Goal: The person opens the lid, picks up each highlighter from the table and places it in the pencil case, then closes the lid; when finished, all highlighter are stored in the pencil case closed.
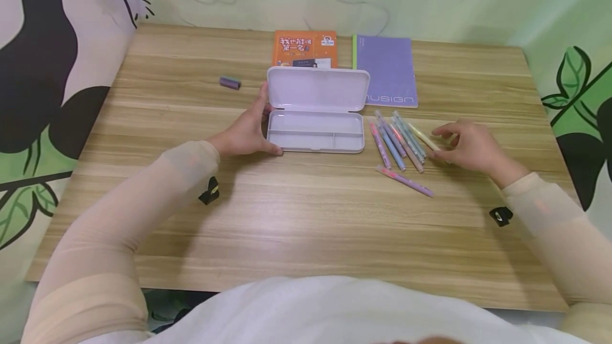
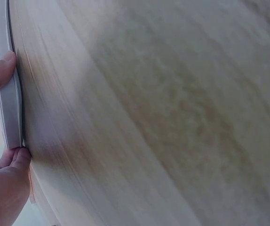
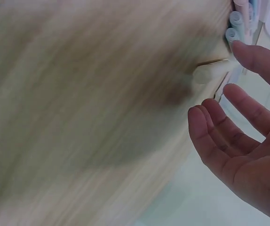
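A white pencil case point(image 1: 306, 121) lies with its lid point(image 1: 317, 91) raised, and its divided compartments hold nothing. My left hand point(image 1: 246, 130) grips its left end, thumb at the front corner and fingers behind, as the left wrist view also shows on the case's edge point(image 2: 11, 108). Right of the case lies a bunch of colored markers point(image 1: 392, 146). My right hand point(image 1: 470, 147) is beside the yellow marker point(image 1: 423, 136), thumb and fingers spread. The right wrist view has that marker's end point(image 3: 203, 74) near the thumb and fingers; whether they touch is unclear.
Behind the case lie an orange book point(image 1: 298, 46) and a purple notebook point(image 1: 387, 70). A small dark purple cylinder point(image 1: 230, 83) sits to the left. In front of the bunch, a purple marker point(image 1: 406, 180) lies apart. The wooden table point(image 1: 287, 238) meets walls at the back.
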`<move>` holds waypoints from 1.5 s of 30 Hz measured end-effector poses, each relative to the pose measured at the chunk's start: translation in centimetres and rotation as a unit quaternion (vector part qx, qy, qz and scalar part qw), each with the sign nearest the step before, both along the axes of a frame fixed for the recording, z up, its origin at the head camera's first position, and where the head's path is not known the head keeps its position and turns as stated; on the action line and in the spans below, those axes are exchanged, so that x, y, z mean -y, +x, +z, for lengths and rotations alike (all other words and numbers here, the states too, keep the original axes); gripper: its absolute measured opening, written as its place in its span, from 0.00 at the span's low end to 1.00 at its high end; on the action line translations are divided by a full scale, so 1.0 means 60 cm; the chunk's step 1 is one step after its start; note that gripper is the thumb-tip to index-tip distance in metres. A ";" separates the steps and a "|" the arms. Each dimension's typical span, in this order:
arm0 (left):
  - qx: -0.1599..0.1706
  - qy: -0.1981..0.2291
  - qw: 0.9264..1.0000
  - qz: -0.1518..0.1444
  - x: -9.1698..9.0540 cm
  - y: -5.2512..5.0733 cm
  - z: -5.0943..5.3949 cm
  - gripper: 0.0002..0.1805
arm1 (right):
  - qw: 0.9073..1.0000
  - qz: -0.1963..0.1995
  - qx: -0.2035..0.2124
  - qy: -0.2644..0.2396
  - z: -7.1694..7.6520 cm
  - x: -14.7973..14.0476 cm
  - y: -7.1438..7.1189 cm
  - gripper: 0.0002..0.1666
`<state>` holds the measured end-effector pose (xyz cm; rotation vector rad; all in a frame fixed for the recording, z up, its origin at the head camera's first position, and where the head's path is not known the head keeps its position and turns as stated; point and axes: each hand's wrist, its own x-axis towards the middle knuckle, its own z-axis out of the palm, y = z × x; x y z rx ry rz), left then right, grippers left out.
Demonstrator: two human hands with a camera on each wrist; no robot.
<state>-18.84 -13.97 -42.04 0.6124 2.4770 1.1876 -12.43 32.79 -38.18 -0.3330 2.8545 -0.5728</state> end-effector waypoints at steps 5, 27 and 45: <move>-0.001 0.003 1.000 0.001 0.000 0.001 0.000 0.83 | 1.000 0.013 0.001 -0.005 -0.013 -0.007 -0.001 0.25; -0.012 0.006 1.000 -0.001 0.000 -0.001 -0.004 0.84 | 1.000 0.023 -0.010 -0.008 -0.006 -0.002 -0.010 0.17; -0.013 0.005 1.000 -0.001 0.000 -0.001 -0.004 0.84 | 0.996 0.056 -0.067 -0.029 0.048 0.050 -0.043 0.16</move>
